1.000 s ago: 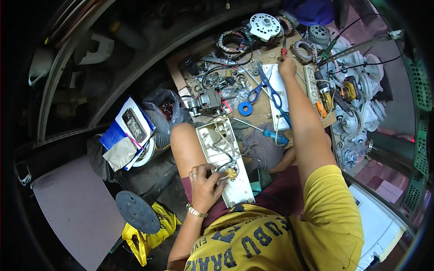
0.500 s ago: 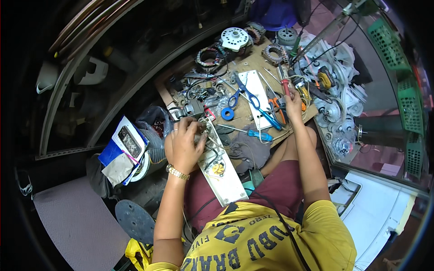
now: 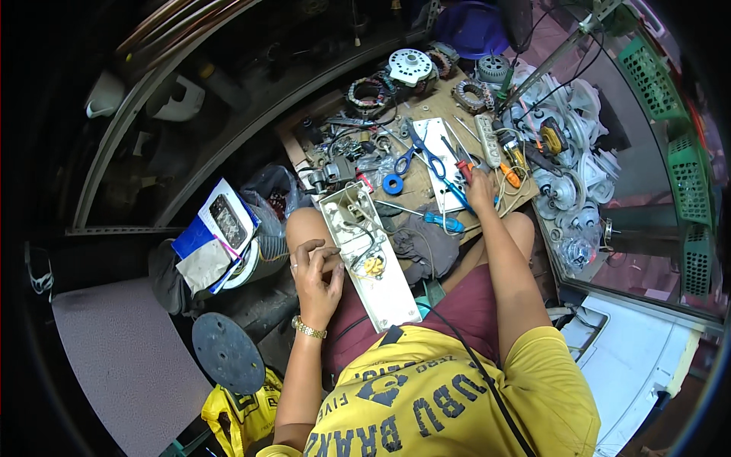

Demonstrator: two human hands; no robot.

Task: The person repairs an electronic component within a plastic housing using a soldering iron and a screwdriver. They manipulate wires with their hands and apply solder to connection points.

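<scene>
White plastic panel (image 3: pixel 369 255) lies across the lap with its wiring exposed, left hand (image 3: pixel 316 274) loosely curled against its long edge, right hand (image 3: pixel 480 190) closed on a red-handled tool (image 3: pixel 464 171) at the board; looks light, rigid, wires fragile: grip edges only

A long white panel with exposed wiring (image 3: pixel 368 257) is laid across the lap. The left hand (image 3: pixel 316 276) is rested beside its edge, fingers (image 3: pixel 318 251) curled. The right hand (image 3: pixel 480 189) is placed on the cluttered wooden surface (image 3: pixel 411 177), closed around a red-handled tool (image 3: pixel 462 169).
</scene>
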